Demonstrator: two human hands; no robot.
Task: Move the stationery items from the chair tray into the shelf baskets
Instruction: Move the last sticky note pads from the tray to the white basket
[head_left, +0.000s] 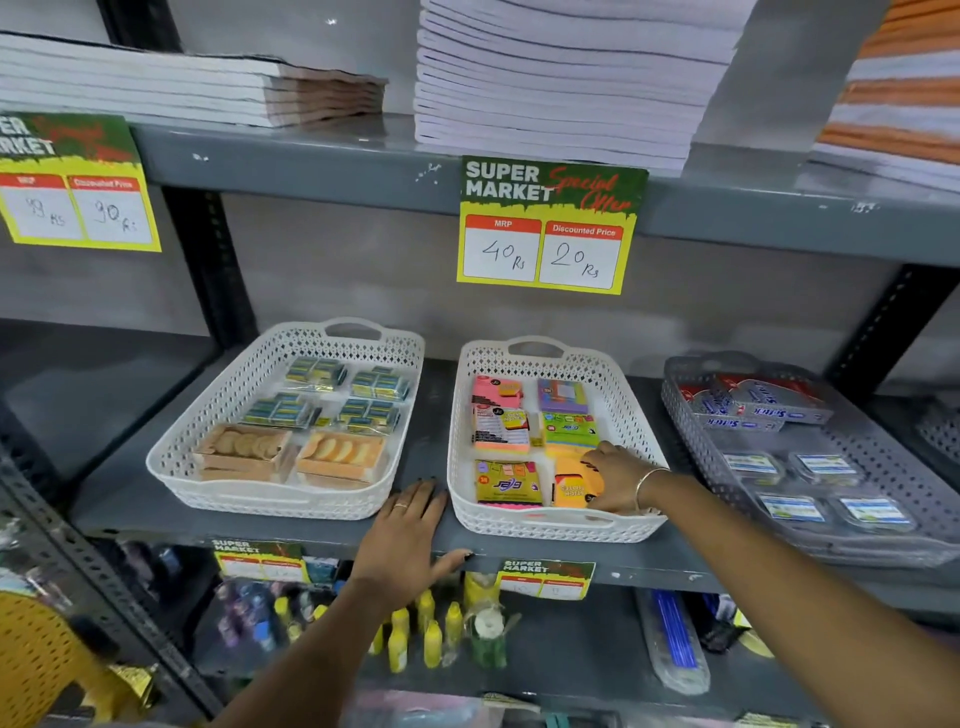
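Two white perforated baskets stand side by side on the grey shelf (431, 395). The left basket (208, 415) holds small boxed packs and two flat orange trays. The middle basket (462, 415) holds several packs of coloured sticky notes. My right hand (618, 475) is inside the middle basket at its front right, fingers closed on an orange sticky-note pack (569, 488) that rests on the basket floor. My left hand (408, 535) lies flat on the shelf edge between the two baskets, fingers spread, holding nothing. The chair tray is out of view.
A grey perforated basket (691, 415) with stapler-pin boxes and clear packs stands at the right. Stacks of notebooks (561, 83) fill the shelf above, with price cards (548, 228) hanging from its edge. Yellow glue bottles (431, 634) and pens sit on the lower shelf.
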